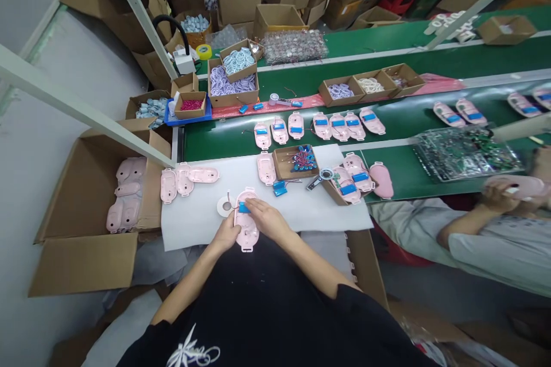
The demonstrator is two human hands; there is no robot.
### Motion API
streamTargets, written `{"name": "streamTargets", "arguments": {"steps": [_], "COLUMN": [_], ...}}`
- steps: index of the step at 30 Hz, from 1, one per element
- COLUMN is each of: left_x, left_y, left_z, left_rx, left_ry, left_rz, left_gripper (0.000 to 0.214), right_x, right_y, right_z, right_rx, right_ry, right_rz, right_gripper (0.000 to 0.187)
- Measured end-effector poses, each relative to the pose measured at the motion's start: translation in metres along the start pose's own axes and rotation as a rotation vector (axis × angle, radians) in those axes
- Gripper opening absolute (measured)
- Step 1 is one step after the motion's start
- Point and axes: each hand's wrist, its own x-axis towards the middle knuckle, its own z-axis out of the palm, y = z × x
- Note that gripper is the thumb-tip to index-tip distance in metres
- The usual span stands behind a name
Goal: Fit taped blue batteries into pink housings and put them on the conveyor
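My left hand (227, 233) is closed around the left edge of a pink plastic shell (248, 239), held in front of my body over the mat's near edge. A blue battery pack (243, 207) lies inside the shell's upper half, its thin wires trailing left. My right hand (267, 218) has its fingers together, pressed on the battery pack, and partly covers it and the shell. Just left of the shell is a roll of white tape (226, 206). Beyond my right hand, loose blue battery packs (280, 188) lie beside a cardboard box (282, 167) of wired packs.
Several pink shells (185, 179) rest left on the white mat (189, 223); others with batteries line the green conveyor (206, 143). A large carton (81, 200) of shells stands left. Right are a tape dispenser (319, 179), circuit boards (467, 152) and a co-worker's hand (499, 195) with a shell.
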Motion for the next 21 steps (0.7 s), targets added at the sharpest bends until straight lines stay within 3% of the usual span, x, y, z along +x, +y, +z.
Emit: {"name": "streamTargets", "arguments": {"steps": [3, 7, 11, 13, 16, 19, 21], "left_x": [0.008, 0.036, 0.104, 0.159, 0.258, 0.349, 0.392], "left_y": [-0.002, -0.013, -0.013, -0.005, 0.008, 0.018, 0.020], "left_z": [0.000, 0.000, -0.014, -0.023, -0.030, -0.023, -0.011], "left_rx": [-0.016, -0.232, -0.244, -0.238, -0.212, -0.155, -0.101], "left_ry": [-0.030, -0.003, 0.042, 0.095, 0.184, 0.262, 0.315], "left_rz": [-0.036, -0.205, -0.243, -0.246, -0.245, -0.247, -0.237], "left_gripper": [0.067, 0.061, 0.050, 0.048, 0.053, 0.057, 0.060], "right_x": [0.005, 0.021, 0.005, -0.028, -0.102, -0.186, -0.230], "right_y": [0.005, 0.001, 0.018, 0.045, 0.095, 0.128, 0.133], "right_z": [0.010, 0.005, -0.007, -0.007, 0.002, 0.014, 0.021], "right_rx": [-0.010, -0.061, -0.010, 0.047, 0.102, 0.139, 0.180], "right_ry": [0.005, -0.032, 0.128, 0.153, 0.041, -0.109, -0.165], "right_rz": [0.065, 0.082, 0.157, 0.320, 0.641, 0.953, 1.118], "right_gripper": [0.057, 0.052, 0.049, 0.041, 0.034, 0.032, 0.029]}}
